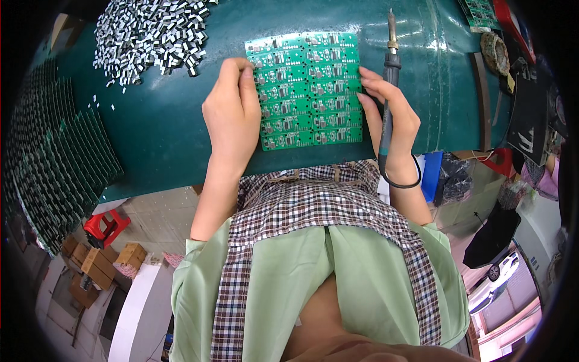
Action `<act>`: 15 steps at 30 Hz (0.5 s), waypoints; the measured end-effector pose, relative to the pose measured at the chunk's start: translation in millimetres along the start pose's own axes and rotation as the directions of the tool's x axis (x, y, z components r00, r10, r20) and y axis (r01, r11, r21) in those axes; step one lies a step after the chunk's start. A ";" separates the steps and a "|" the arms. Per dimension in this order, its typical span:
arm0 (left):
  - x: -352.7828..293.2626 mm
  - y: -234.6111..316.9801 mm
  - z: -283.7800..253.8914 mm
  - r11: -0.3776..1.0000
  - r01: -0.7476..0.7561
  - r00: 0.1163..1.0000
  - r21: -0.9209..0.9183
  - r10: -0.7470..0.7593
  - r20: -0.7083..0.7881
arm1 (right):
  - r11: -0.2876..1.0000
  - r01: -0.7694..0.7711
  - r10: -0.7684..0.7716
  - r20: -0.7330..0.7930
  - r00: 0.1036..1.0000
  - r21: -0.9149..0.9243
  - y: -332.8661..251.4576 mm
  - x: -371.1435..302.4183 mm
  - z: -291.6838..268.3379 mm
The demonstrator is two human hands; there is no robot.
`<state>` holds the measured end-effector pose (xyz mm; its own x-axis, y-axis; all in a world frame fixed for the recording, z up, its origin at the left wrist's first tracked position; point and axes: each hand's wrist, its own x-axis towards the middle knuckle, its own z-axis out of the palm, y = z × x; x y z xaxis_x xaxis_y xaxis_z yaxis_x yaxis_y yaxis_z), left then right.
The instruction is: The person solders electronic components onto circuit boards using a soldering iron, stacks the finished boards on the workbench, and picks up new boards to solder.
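Note:
A green circuit board panel [310, 90], made up of two columns of small identical boards with components, is held flat over the bench near its front edge. My left hand [234, 114] is closed on the panel's left edge, thumb on top. At the opposite edge, the thumb and fingertips of my right hand [392, 114] pinch the panel. A soldering iron [391, 78] lies across that same hand, its metal tip pointing away from me and its dark cord looping by the wrist. The fingers' exact grip on the iron is partly hidden.
On the green bench [181, 133], a heap of small black-and-white parts [151, 39] spreads at the back left. Stacked rows of circuit boards [72, 163] stand at the far left. A coil-like holder [494, 54] and a dark bar [481, 99] are at the right.

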<state>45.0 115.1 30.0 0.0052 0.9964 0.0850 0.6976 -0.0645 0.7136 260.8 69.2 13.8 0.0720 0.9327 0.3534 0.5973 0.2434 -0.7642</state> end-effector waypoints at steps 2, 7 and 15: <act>-12.0 -1.0 -2.5 0.999 -0.046 0.999 0.023 0.046 -0.008 | 1.000 0.003 -0.003 0.032 0.999 -0.011 -3.1 -8.0 -4.8; -25.2 -0.8 -13.0 0.997 -0.041 0.998 0.067 0.039 0.041 | 0.999 0.037 -0.033 0.093 0.995 -0.036 -5.5 -18.8 -21.2; -6.1 43.3 15.1 0.956 -0.291 0.955 0.034 0.292 -0.042 | 0.932 0.000 0.059 -0.151 0.987 0.363 -21.9 -13.4 -53.2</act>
<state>86.1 107.1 49.8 0.1789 0.9308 0.3188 0.6897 -0.3497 0.6340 289.3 37.2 54.6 0.2270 0.8946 0.3850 0.2669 0.3231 -0.9080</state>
